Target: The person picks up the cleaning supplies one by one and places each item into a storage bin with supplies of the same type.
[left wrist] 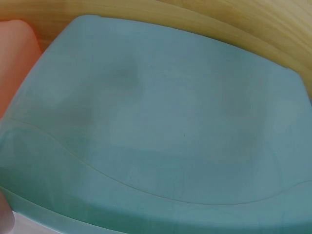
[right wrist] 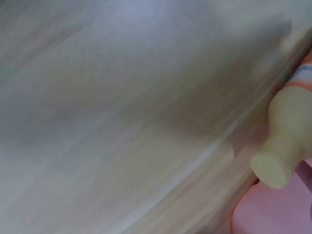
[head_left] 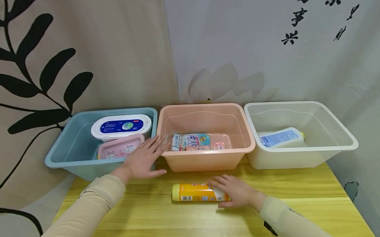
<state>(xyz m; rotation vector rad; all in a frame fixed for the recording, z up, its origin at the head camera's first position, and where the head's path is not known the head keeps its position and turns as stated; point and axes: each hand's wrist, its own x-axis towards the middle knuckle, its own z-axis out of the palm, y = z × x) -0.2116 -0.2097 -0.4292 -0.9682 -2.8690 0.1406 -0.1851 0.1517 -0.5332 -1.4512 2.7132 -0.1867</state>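
Note:
A yellow bottle (head_left: 194,192) lies on its side on the table, its broad pale-yellow end pointing left. My right hand (head_left: 237,191) reaches over its right end, fingers extended across the top and thumb along the near side. In the right wrist view the bottle's narrow cream neck (right wrist: 287,136) shows at the right edge. Spread and straight, the fingers of my left hand (head_left: 144,160) hover at the front right corner of the blue bin (head_left: 92,162), towards the peach bin (head_left: 199,164); nothing is in that hand. The blue bin's wall (left wrist: 161,112) fills the left wrist view.
Inside the blue bin are a white lidded box (head_left: 122,127) with a blue label and a pink box (head_left: 120,146). The peach bin holds a blue-and-white packet (head_left: 190,140) and a pink packet (head_left: 207,147). A white bottle (head_left: 281,138) lies in the cream bin (head_left: 292,159).

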